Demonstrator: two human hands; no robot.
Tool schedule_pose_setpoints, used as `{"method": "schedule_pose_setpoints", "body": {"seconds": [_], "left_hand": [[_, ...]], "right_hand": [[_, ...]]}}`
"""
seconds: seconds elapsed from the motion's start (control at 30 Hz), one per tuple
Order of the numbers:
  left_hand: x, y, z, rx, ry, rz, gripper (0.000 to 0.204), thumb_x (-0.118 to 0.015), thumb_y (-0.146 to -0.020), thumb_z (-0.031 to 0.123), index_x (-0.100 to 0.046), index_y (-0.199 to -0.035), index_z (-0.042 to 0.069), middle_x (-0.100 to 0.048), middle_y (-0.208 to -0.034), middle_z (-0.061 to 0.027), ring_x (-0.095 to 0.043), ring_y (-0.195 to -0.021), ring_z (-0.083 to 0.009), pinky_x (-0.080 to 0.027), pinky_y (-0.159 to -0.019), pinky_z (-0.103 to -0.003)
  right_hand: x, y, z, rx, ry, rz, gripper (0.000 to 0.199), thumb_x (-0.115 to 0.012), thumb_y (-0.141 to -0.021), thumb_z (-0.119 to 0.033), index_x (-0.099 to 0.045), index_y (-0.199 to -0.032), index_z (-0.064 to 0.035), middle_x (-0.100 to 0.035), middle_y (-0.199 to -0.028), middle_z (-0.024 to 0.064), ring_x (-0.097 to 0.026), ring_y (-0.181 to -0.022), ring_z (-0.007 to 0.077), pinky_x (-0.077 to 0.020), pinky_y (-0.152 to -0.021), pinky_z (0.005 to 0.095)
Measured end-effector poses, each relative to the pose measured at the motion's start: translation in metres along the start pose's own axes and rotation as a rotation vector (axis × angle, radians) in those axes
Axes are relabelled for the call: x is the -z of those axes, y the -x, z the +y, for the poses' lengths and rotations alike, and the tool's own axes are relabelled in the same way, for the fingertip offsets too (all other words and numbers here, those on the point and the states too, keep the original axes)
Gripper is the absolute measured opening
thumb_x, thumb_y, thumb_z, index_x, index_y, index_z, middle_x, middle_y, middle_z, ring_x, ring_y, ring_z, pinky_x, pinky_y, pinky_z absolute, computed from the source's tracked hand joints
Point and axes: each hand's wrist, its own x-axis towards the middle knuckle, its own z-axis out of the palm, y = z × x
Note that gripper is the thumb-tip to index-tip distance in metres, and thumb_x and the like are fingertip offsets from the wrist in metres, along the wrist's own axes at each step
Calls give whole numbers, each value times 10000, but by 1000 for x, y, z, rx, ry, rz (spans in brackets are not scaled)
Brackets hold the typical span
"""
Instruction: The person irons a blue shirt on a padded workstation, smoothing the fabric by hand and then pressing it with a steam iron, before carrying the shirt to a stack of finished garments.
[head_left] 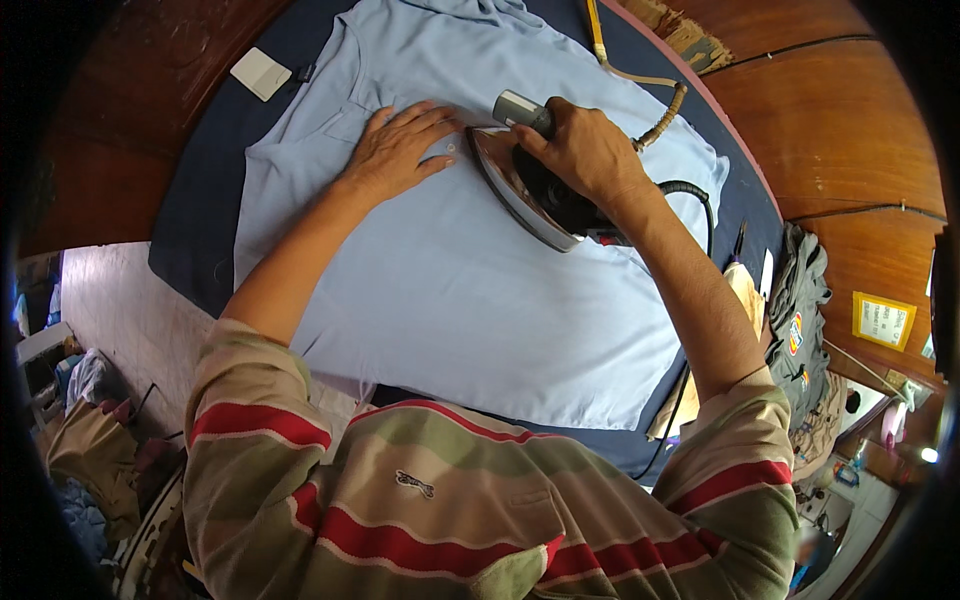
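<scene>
A light blue shirt (pixel 450 300) lies spread over a dark navy ironing surface (pixel 195 210). My right hand (pixel 597 152) is closed round the handle of a steam iron (pixel 525 185), whose soleplate rests on the shirt with its tip toward the upper left. A hose and a black cord run from the iron's rear. My left hand (pixel 405 145) lies flat on the cloth just left of the iron's tip, fingers stretched out and holding nothing. Part of the shirt's far end runs out of view at the top.
A small white card-like piece (pixel 261 74) lies at the upper left of the board. The wrapped hose (pixel 662 118) curves along the right side. Dark grey garments (pixel 797 290) hang at the right, beside a wooden wall (pixel 850 130). Piled clothes (pixel 105 450) are at lower left.
</scene>
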Motion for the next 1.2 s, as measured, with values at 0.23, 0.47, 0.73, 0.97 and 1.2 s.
{"method": "schedule_pose_setpoints", "body": {"seconds": [0.23,0.47,0.73,0.97,1.2], "left_hand": [[5,2,-12,47,6,-156,682,-589,-810,460,-312,-1395,245,-282,-1455,47,-200,-1362,-170,-125,-1093,-470],[2,2,-13,46,1,-107,745,-593,-806,456,-247,-1422,217,-249,-1471,24,-189,-1367,-186,-137,-1090,-478],[8,17,-55,194,-118,-78,708,-501,-858,494,-218,-1433,194,-223,-1483,-13,-181,-1371,-199,-134,-1093,-475],[26,21,-76,270,-259,-204,736,-450,-843,592,-214,-1431,217,-191,-1490,41,-149,-1376,-156,-149,-1103,-447],[24,25,-79,248,-199,-155,736,-469,-838,583,-219,-1429,222,-185,-1492,49,-138,-1378,-165,-136,-1104,-461]], "right_hand": [[5,21,2,76,-25,-33,476,-548,-820,-461,-587,-879,9,-627,-701,202,-628,-677,367,-511,-625,419],[2,15,-11,28,-26,-25,473,-556,-832,-456,-598,-878,12,-626,-675,191,-629,-649,344,-507,-619,400],[3,6,-11,19,5,-21,481,-529,-842,-466,-601,-916,4,-642,-737,189,-637,-706,347,-517,-655,401],[1,12,0,-5,-8,-9,469,-528,-847,-450,-595,-894,12,-637,-740,203,-632,-728,360,-510,-666,411],[11,3,26,-41,-77,-1,453,-557,-840,-441,-597,-907,5,-637,-752,207,-634,-727,357,-507,-680,403]]}}
